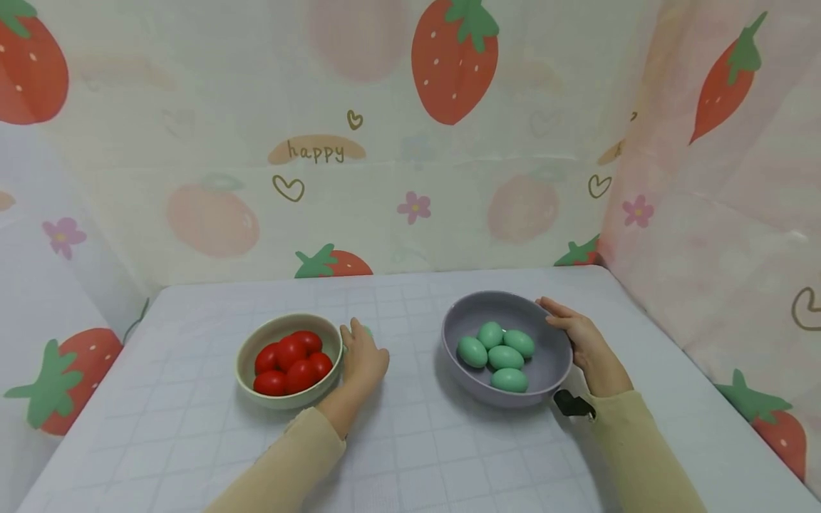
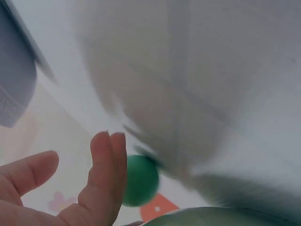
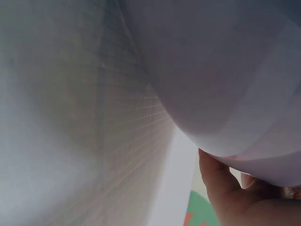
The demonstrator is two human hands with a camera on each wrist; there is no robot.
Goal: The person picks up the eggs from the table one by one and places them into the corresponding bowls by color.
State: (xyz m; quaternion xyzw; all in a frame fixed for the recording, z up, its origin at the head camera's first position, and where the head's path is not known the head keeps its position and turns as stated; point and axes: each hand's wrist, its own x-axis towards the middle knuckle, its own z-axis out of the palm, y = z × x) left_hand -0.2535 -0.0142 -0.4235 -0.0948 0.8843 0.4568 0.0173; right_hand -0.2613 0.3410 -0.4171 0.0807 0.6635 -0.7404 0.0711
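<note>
My left hand (image 1: 364, 360) is beside the right rim of a pale cream bowl (image 1: 256, 390) that holds several red eggs (image 1: 291, 350). Just beyond its fingers (image 2: 107, 165), which look extended, a green egg (image 2: 142, 181) is on the table; the head view shows only a sliver past the hand. On the right, my right hand (image 1: 589, 349) grips the right side of a larger grey-purple bowl (image 1: 463, 377). Its fingers (image 3: 217, 179) lie against the outer wall near the rim. Several green eggs (image 1: 505, 358) are inside that bowl.
Both bowls stand on a table (image 1: 410, 463) with a pale checked cloth, a gap between them. A printed curtain (image 1: 410, 92) with strawberries and hearts rises behind the table and along both sides. A black wrist device (image 1: 573, 405) is below my right hand.
</note>
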